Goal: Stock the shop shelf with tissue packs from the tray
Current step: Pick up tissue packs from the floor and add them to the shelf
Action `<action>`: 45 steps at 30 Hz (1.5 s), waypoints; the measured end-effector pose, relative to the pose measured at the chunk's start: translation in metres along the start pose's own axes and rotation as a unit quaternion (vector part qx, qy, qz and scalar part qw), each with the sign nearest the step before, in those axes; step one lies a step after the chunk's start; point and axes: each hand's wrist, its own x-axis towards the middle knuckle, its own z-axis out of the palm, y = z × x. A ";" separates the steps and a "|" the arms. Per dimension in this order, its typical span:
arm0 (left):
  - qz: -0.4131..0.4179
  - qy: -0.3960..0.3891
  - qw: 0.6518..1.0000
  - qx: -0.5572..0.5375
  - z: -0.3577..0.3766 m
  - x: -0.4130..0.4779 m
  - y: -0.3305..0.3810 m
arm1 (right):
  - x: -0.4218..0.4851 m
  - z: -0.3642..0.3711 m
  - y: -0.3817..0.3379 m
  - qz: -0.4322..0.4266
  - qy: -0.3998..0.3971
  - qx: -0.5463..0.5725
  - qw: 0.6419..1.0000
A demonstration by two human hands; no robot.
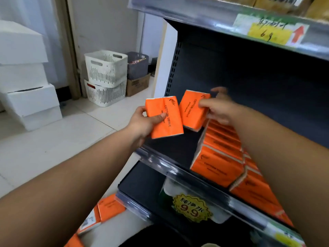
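The left forearm [80, 184] and right forearm [284, 157] fill the lower frame, reaching forward from the bottom corners. Low at the left, under the left forearm, lie spare packs [108, 208]; no tray can be made out beneath them. Far left and further back, white boxes [26, 97] and 2 stacked baskets [106, 77] stand on the floor [62, 136].

The left hand [142, 122] grips the left pack [164, 118], thumb across the printed face and fingers behind, in the air just off the left end of the shelf [169, 148]. Its long axis runs up and down, leaning a little left at the top. Just beside it, the right hand [219, 109] grasps the right pack [191, 111] by its right edge, fingers curled round it, above the bare deck. Whether the 2 packs touch cannot be told.

Below and right of that hand, partly under the right forearm, a row [219, 157] of orange packs stands on edge, running from the front lip towards the back. The free deck lies left of the row, straight beneath both held packs.

Judged from this, the right hand is nearer the row, so its pack probably goes down first, against the row's left flank and turned to match its neighbours; the left pack would follow.
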 end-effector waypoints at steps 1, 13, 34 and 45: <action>-0.008 0.000 1.000 -0.002 0.005 0.006 -0.004 | 0.012 -0.005 0.004 -0.009 0.023 -0.009 1.000; -0.038 0.027 0.999 0.000 0.012 0.064 -0.046 | 0.093 0.005 0.040 -0.189 -0.028 -0.361 0.913; -0.020 0.012 0.999 -0.029 0.031 0.067 -0.050 | 0.078 0.012 0.040 -0.119 -0.092 -0.290 0.945; 0.007 -0.003 0.995 0.095 0.041 0.059 -0.056 | 0.061 0.014 0.023 -0.152 -0.200 -0.346 0.904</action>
